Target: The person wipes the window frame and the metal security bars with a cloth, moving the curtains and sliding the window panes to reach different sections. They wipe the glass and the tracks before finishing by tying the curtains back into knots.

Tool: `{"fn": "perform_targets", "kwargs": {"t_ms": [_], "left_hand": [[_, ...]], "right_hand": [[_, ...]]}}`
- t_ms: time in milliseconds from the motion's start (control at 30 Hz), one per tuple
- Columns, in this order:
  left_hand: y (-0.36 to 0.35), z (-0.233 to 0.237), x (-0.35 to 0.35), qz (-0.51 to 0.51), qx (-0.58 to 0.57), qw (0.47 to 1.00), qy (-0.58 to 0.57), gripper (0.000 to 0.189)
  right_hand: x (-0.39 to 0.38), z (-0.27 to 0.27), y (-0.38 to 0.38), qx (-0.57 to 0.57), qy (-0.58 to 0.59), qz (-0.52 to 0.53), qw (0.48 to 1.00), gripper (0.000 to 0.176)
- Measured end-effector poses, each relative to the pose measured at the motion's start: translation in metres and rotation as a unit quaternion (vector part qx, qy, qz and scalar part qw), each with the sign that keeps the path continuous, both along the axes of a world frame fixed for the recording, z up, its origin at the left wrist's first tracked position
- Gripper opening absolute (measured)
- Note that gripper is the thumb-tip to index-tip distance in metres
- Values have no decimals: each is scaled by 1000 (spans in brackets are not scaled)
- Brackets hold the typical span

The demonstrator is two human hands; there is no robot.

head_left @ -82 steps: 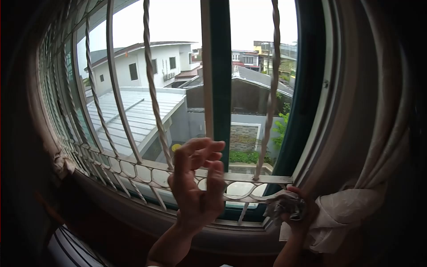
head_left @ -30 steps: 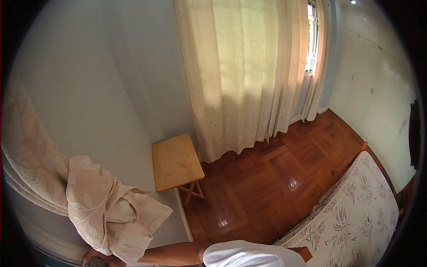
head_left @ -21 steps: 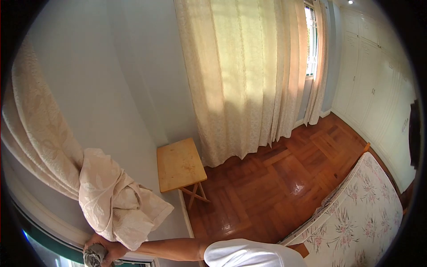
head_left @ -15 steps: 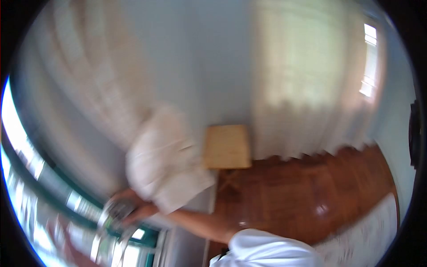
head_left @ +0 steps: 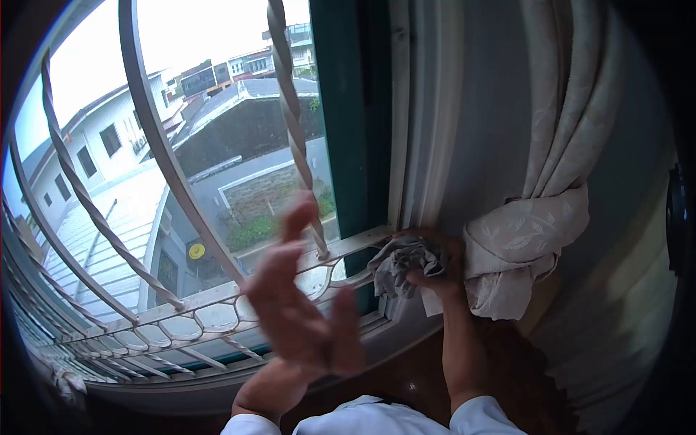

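My right hand (head_left: 451, 262) is closed around a crumpled grey cloth (head_left: 409, 262). It holds the cloth against the right end of the white window grille's horizontal rail (head_left: 370, 241), beside the window frame. In front of the grille my left hand (head_left: 301, 312) is raised, somewhat blurred. Its fingers are apart and nothing is in it. Whether it touches the bars cannot be made out. Just to the right of my right hand hangs the knotted cream curtain (head_left: 525, 239) with a leaf pattern.
Twisted white bars (head_left: 290, 109) and a row of scroll loops run along the window on the left. A dark green window frame (head_left: 355, 109) stands beside the glass. Rooftops and houses (head_left: 246, 101) show outside. Brown wooden floor (head_left: 500, 370) lies below.
My view has swung left from the curtained room corner to the window grille. The cloth in my right hand now shows clearly at the rail, and my left hand is now in plain sight.
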State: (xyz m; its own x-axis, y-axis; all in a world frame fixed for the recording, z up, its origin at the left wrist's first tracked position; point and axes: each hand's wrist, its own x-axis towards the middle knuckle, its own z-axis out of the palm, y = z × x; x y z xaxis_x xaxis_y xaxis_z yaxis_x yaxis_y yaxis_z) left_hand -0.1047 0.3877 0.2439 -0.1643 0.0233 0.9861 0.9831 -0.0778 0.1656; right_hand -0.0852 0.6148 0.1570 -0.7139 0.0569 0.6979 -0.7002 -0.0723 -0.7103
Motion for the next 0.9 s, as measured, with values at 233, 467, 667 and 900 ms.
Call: {"fn": "perform_targets", "kwargs": {"t_ms": [233,467,667,900], "left_hand": [[48,2,-9,65,-93,982,-152,70],[33,5,-25,-201,-22,944,-261,82],[54,-1,-29,-233,6,937,-262,79],[57,-4,-16,-25,-23,978,-207,62]], "right_hand": [[7,1,8,25,-8,-6,1000,67],[2,-2,16,-8,-3,45,999,68],[4,2,13,5,3,37,999,68],[5,-29,44,63,-3,-119,991,85]]}}
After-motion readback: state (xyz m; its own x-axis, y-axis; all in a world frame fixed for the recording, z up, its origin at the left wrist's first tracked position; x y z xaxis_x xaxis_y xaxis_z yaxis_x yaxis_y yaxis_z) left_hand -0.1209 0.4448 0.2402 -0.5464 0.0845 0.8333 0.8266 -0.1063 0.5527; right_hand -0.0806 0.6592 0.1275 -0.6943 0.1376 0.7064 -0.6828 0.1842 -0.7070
